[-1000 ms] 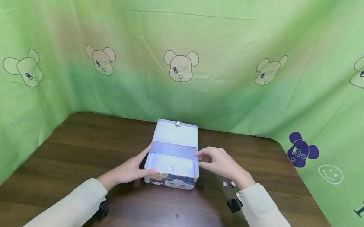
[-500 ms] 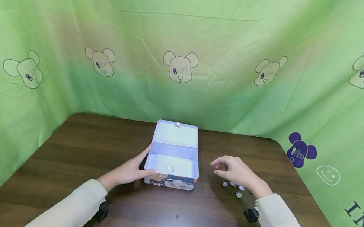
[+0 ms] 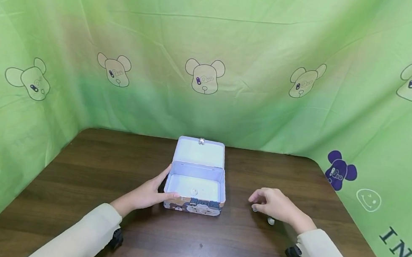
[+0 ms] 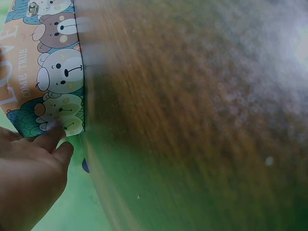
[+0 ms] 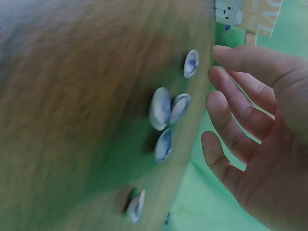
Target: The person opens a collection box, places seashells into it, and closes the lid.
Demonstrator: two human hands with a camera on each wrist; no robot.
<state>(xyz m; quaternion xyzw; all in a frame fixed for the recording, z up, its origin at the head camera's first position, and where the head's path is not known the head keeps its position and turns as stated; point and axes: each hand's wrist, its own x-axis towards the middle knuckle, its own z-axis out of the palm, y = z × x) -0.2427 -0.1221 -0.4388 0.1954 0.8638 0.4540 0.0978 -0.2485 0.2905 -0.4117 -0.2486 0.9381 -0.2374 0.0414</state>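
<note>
A tin box (image 3: pixel 195 186) with a pale inside and printed bears outside stands with its lid (image 3: pixel 200 152) raised. A small pale thing (image 3: pixel 194 192), too small to make out, shows inside near the front wall. My left hand (image 3: pixel 145 192) holds the box's left front corner, thumb along the front rim and fingers on the left side. In the left wrist view, fingers touch the bear-printed front (image 4: pixel 60 72). My right hand (image 3: pixel 277 204) hovers over several seashells (image 5: pixel 160 108), fingers loosely bent and holding nothing. In the head view it hides most of them; one shell (image 3: pixel 271 221) shows below it.
Both hands and the box are at a dark brown wooden table (image 3: pixel 192 245). A green cloth (image 3: pixel 148 96) with printed bear heads hangs behind and along the sides. Each wrist carries a small black camera (image 3: pixel 293 254).
My right hand has moved from the box's right rim rightward and down to the shells. The left hand and the box have stayed in place.
</note>
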